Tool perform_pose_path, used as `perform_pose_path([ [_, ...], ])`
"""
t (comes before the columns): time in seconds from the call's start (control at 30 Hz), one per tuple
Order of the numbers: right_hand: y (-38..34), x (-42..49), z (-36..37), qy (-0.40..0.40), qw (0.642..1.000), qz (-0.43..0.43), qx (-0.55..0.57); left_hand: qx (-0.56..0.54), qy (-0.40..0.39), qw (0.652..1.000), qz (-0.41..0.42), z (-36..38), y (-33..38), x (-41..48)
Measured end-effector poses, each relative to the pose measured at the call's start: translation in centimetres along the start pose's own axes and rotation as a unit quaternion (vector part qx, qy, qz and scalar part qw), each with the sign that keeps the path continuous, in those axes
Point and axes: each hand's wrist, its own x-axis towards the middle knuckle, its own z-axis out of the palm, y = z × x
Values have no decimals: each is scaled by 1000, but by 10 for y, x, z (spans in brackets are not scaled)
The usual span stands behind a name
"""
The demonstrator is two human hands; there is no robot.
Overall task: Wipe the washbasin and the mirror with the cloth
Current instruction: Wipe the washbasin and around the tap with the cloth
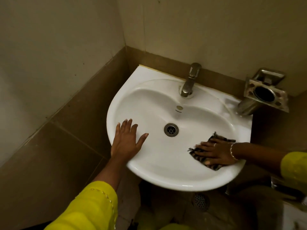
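The striped cloth (215,166) is pressed flat under the straight, spread fingers of the right hand (216,152) at the lower right of the washbasin (166,178), with the drain (171,129) up-left of it, while the left rim is braced by the open, empty left hand (127,140).

We see a white washbasin (157,100), a cloth (215,166) striped in dark brown and pale beige (the pattern is partly blurred), bright yellow sleeves (89,208), a silvery tap (189,80), and cream walls (49,39) above brown tiles (66,138).
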Motion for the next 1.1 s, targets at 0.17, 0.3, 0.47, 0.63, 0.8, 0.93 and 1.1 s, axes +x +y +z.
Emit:
perform_pose_path([
  [0.17, 54, -5, -11, 64, 982, 25, -175, 9, -10, 1000, 2, 2, 2, 1],
  [0.3, 73, 4, -52, 82, 914, 28, -397, 12, -15, 1000, -2, 3, 2, 1],
  [0.47, 69, 35, -101, 184, 845, 28, -500, 15, -23, 1000, -5, 2, 2, 1],
  [0.63, 52, 49, -110, 250, 840, 55, -478, 19, -28, 999, -7, 1, 1, 0],
  [0.8, 54, 34, -80, 246, 846, 138, -452, 22, -28, 999, -9, 3, 2, 1],
  [0.93, 58, 23, -46, 170, 908, 71, -376, 23, -28, 999, -7, 3, 2, 2],
  [1.1, 36, 30, -5, 134, 969, 98, -182, 28, -26, 999, -7, 2, 1, 0],
])
